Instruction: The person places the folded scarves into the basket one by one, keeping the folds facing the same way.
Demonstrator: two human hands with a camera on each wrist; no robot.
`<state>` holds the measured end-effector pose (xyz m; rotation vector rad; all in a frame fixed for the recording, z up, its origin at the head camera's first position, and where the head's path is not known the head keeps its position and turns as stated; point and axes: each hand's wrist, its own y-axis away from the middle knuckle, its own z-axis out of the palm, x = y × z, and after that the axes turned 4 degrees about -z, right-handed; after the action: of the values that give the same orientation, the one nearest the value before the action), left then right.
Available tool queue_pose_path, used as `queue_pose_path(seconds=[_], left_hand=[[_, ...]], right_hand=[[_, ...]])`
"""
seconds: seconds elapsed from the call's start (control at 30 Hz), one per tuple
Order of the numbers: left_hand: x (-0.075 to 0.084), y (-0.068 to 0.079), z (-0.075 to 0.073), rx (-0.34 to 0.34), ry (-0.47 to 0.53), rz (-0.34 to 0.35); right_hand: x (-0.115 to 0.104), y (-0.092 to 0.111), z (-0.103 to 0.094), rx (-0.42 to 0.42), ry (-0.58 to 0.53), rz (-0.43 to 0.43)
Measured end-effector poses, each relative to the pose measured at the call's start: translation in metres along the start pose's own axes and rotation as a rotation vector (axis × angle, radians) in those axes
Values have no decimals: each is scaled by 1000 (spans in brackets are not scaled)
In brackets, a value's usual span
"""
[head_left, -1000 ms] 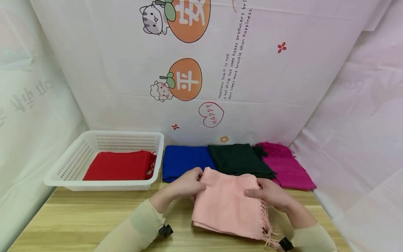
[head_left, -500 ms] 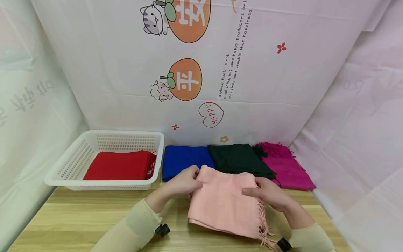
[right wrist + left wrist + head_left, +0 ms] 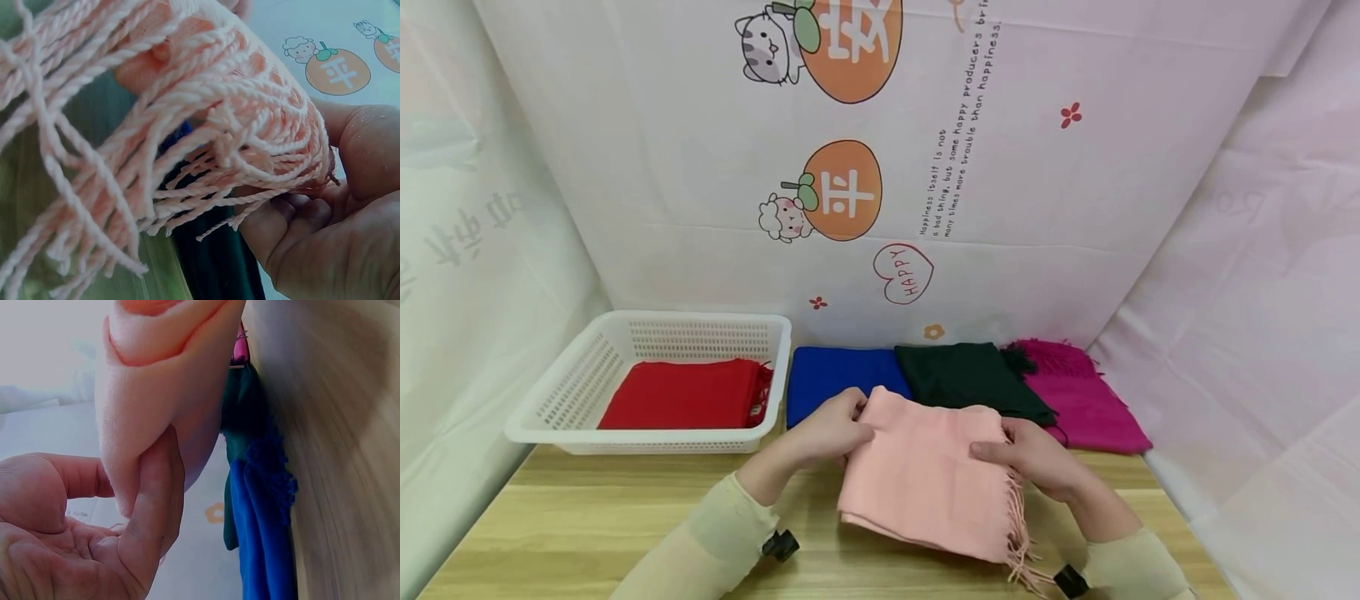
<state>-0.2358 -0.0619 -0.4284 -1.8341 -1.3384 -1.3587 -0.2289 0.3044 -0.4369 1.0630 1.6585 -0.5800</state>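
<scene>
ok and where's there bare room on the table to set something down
The widest bare patch of table lies between the white basket and the left sleeve. A smaller one lies between the magenta cloth and the right sleeve. Crowded: the back row, with blue cloth and green cloth too, and the middle, filled by the pink cloth.

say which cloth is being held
The pink cloth, held by left hand and right hand; the red cloth lies in the basket, the blue, green and magenta cloths on the table.
</scene>
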Motion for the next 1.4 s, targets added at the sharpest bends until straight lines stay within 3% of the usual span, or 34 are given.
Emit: queue_pose_path(seconds=[0.63, 1.4], left_hand=[[0, 3, -14, 75, -22, 8], [12, 10, -30, 186, -50, 28]], right_hand=[[-11, -14, 8, 52, -46, -9], [-23, -30, 18, 104, -78, -18]])
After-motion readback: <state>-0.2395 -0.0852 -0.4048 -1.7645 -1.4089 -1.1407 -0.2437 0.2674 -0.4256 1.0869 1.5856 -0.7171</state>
